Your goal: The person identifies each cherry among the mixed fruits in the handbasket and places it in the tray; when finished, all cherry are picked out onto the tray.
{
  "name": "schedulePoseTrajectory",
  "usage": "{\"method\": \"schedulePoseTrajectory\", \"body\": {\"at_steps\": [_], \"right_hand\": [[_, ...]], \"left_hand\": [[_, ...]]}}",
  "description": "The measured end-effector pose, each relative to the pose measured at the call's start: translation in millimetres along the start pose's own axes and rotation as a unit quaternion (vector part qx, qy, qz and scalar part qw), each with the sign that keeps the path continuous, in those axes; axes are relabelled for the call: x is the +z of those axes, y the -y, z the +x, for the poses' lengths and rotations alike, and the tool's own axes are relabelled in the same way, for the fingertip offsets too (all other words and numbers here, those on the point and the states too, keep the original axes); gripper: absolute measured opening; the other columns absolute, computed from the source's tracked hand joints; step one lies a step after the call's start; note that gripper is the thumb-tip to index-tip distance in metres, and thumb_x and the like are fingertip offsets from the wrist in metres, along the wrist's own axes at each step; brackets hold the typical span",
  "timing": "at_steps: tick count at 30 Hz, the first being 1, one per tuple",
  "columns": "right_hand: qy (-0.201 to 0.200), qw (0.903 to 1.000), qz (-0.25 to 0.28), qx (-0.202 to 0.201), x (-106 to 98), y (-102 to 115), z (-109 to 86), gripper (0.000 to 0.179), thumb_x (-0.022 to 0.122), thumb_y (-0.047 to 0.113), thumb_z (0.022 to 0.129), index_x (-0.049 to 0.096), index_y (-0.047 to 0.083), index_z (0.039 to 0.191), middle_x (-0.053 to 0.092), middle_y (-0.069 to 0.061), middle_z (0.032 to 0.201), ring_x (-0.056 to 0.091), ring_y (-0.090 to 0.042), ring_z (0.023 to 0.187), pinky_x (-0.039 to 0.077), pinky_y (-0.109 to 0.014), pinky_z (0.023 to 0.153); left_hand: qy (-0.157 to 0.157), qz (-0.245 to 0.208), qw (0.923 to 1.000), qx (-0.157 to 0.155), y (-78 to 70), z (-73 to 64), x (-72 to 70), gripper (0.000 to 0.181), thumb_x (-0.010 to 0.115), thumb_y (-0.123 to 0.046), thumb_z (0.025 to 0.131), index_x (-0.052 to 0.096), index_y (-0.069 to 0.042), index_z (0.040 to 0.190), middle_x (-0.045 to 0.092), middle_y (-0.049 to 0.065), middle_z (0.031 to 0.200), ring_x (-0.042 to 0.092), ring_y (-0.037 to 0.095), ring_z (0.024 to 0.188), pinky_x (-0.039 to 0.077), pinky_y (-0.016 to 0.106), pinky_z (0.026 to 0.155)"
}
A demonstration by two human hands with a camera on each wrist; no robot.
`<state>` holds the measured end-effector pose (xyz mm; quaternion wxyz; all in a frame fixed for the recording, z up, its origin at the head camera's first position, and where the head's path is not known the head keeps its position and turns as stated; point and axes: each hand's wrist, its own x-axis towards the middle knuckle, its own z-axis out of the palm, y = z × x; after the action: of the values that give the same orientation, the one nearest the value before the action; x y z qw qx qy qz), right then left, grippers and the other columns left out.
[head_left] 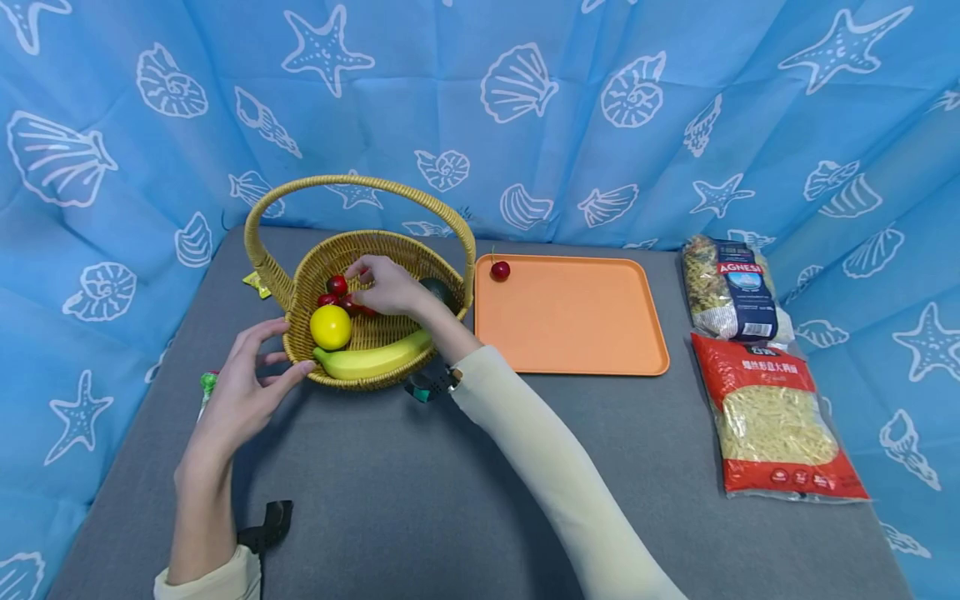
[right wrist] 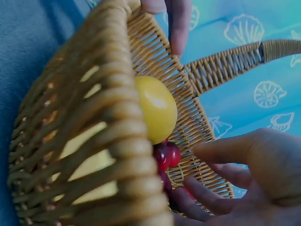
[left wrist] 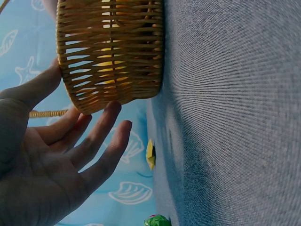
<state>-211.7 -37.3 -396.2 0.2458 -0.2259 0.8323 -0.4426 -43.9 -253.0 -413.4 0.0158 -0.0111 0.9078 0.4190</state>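
A wicker basket (head_left: pixel 375 242) with a tall arched handle stands at the table's back left. It holds several red cherries (head_left: pixel 337 285), a yellow lemon-like fruit (head_left: pixel 331 327), a banana (head_left: pixel 375 358) and a dark green fruit (head_left: pixel 438 293) partly behind the right wrist. My left hand (head_left: pixel 243 379) grips the basket's left side, thumb on the near rim and fingers spread along the wall. Inside the basket, my right hand (head_left: pixel 393 287) reaches down over the cherries. In the right wrist view its thumb is apart from the fingers, whose tips are right at the cherries (right wrist: pixel 173 154).
An orange tray (head_left: pixel 573 317) right of the basket carries one cherry (head_left: pixel 500 271) at its back left corner. Two pasta bags, one marked AGNESI (head_left: pixel 738 287) and one red (head_left: pixel 780 417), lie at the right. Small wrapped candies, yellow (head_left: pixel 257 284) and green (head_left: pixel 207 383), lie left of the basket.
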Motion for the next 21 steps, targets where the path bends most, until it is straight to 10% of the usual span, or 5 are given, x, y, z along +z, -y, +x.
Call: {"method": "schedulePoseTrajectory", "body": {"at_steps": [7, 21], "right_hand": [[0.053, 0.9975, -0.006, 0.048, -3.4, 3.6, 7.2, 0.045, 0.069, -0.004, 0.099, 0.059, 0.0, 0.143, 0.055, -0.007, 0.099, 0.045, -0.016, 0.077, 0.041, -0.024, 0.066], [0.084, 0.9881, -0.046, 0.12, -5.3, 5.1, 6.6, 0.047, 0.073, 0.0, 0.101, 0.059, 0.007, 0.146, 0.06, -0.014, 0.147, 0.053, -0.018, 0.106, 0.047, -0.024, 0.076]], "left_hand": [[0.004, 0.0, 1.0, -0.005, -0.4, 0.3, -0.6, 0.075, 0.073, -0.035, 0.105, 0.037, -0.006, 0.165, 0.034, 0.026, 0.168, 0.062, 0.051, 0.132, 0.065, 0.05, 0.097], [0.003, 0.001, 1.0, -0.005, -0.8, 0.8, 0.1, 0.074, 0.073, -0.033, 0.106, 0.037, -0.006, 0.164, 0.034, 0.026, 0.168, 0.062, 0.051, 0.133, 0.063, 0.056, 0.099]]}}
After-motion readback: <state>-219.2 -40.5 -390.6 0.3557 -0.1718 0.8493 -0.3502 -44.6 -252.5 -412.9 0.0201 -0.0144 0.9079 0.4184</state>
